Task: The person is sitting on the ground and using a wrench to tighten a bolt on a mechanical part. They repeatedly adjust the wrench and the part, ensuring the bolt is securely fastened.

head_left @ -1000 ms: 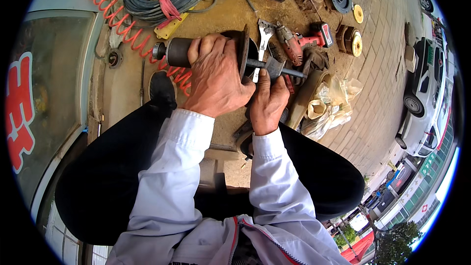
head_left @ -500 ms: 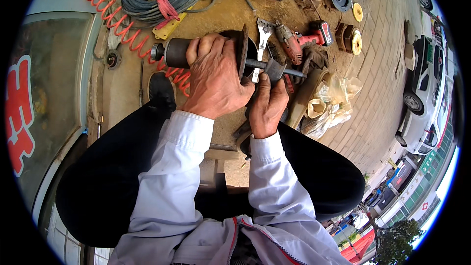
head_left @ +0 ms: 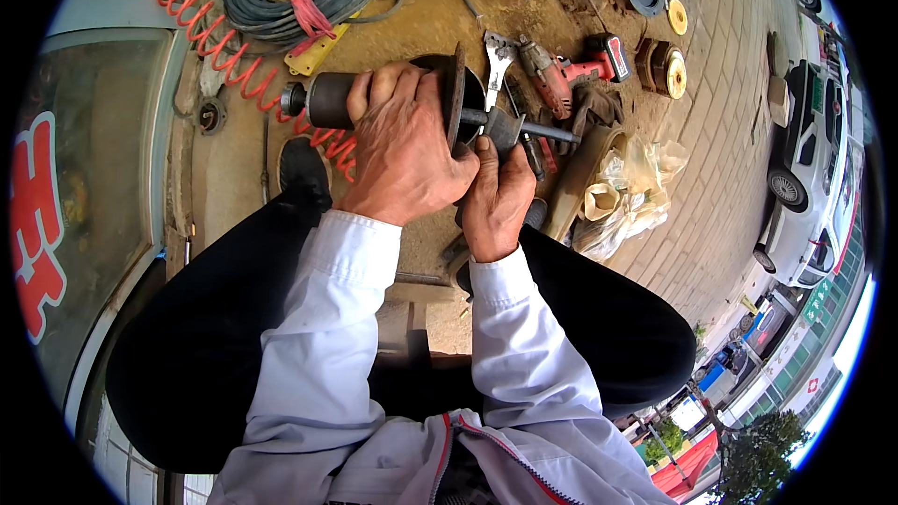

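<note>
My left hand is wrapped around a dark metal cylinder that lies sideways, with a shiny round end at the left. A rusty round flange stands upright at the right of that hand. From the flange a thin metal rod sticks out to the right. My right hand pinches a small grey metal block that sits around the rod, close to the flange. Its thumb lies on the near side; the other fingers are partly hidden under the block.
Beyond my hands lie a silver wrench-like tool and a red cordless impact wrench. A red coiled air hose and a tied dark hose are at far left. A crumpled plastic bag lies right; a glass door stands left.
My right hand has moved left, and the grey block now sits nearer the flange along the rod. My left hand keeps its hold on the cylinder. The view has shifted slightly.
</note>
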`<state>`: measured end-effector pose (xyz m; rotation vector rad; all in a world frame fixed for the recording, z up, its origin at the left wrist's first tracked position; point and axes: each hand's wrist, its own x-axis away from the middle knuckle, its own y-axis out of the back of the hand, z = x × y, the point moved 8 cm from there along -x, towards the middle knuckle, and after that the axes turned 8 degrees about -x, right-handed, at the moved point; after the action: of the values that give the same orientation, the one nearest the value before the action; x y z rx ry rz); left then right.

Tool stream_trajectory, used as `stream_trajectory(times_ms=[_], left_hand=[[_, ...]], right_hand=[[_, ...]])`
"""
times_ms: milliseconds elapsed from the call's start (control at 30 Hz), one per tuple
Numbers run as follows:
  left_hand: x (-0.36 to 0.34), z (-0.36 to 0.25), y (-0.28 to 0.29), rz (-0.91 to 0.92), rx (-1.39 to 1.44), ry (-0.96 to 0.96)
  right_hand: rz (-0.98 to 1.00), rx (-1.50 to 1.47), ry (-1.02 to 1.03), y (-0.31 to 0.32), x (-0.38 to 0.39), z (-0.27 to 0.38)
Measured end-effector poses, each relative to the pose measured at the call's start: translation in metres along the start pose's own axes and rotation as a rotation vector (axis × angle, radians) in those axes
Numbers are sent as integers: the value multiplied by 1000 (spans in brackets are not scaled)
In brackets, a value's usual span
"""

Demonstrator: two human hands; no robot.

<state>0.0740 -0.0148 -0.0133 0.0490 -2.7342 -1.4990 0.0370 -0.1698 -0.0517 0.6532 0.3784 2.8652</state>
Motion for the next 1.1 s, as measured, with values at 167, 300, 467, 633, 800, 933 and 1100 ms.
stream_trajectory(times_ms=[167,300,467,633,800,933,1100], left_hand=[[-1,-1,-1,12,-5,9],[1,-1,2,-2,-1,1],[-2,0,2,-18,-60,-12],[-1,0,3,-15,-36,-5],[-2,-1,0,0,4,-5],[-1,0,-2,-12,-5,-6],[-3,-1,1,78,29,-17]], right_hand=[[0,-62,172,-4,-3,5],[11,-126,71,-1,1,9],[38,-59,244,-13,-7,-4],[0,-99,166,-2,-7,3],[24,-155,153,5,-5,8],[-12,222,119,22,3,22],[-15,469,393,15,21,40]])
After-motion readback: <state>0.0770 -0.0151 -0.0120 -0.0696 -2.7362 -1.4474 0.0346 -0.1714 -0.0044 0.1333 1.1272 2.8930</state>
